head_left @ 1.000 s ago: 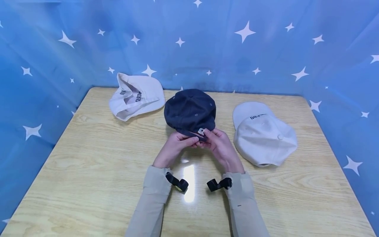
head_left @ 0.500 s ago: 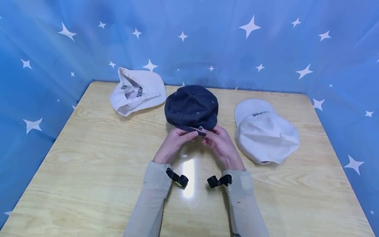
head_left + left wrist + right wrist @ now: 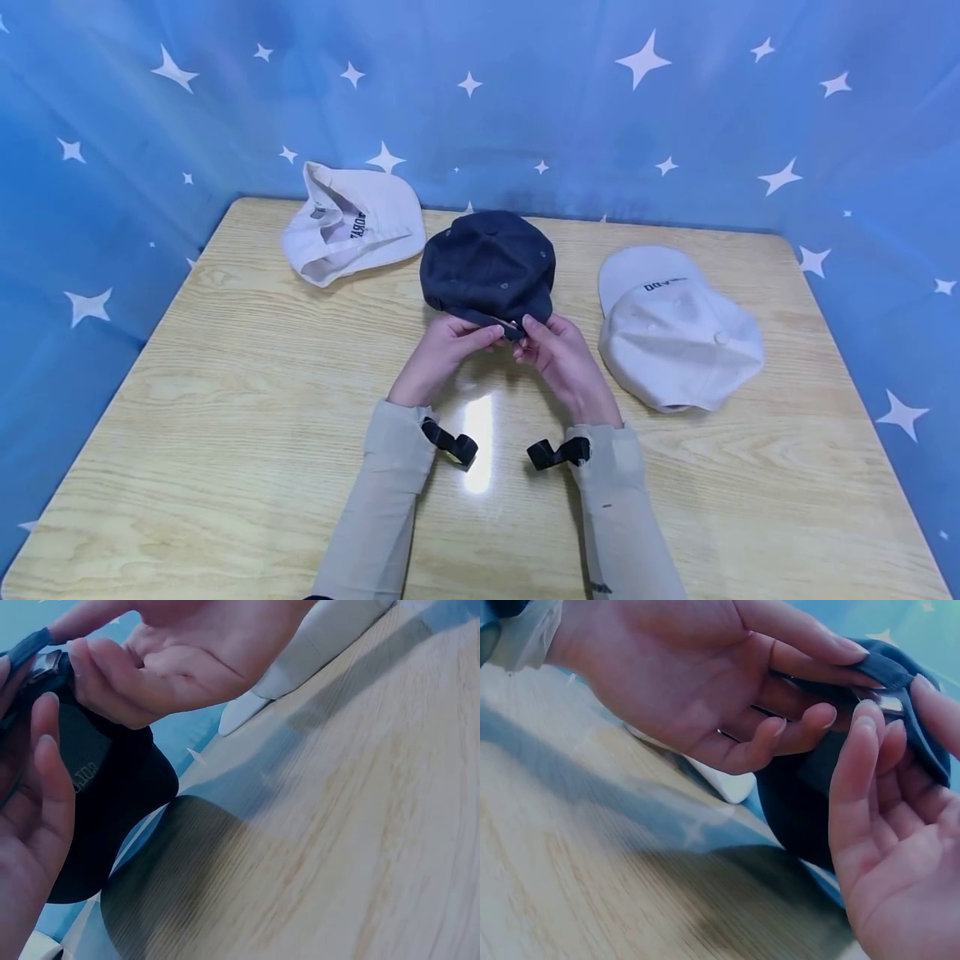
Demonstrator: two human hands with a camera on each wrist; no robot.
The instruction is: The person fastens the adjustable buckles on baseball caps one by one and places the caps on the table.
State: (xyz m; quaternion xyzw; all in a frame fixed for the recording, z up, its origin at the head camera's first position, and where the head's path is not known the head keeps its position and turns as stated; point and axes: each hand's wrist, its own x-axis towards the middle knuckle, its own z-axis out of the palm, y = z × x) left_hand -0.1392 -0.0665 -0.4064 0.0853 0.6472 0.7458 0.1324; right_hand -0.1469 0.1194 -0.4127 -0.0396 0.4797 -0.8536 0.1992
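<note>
Pinching the navy cap's (image 3: 487, 265) strap (image 3: 486, 320) with both hands (image 3: 444, 354) (image 3: 558, 360), we judge the buckle (image 3: 514, 326) could slip free if our fingertips loosen.

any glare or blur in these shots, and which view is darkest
Head view: sharp and evenly lit, one bright glare patch on the table between the wrists. Left wrist view: darkest, the navy cap nearly black, wood grain smeared. Right wrist view: dim, table blurred, left hand fairly clear.
</note>
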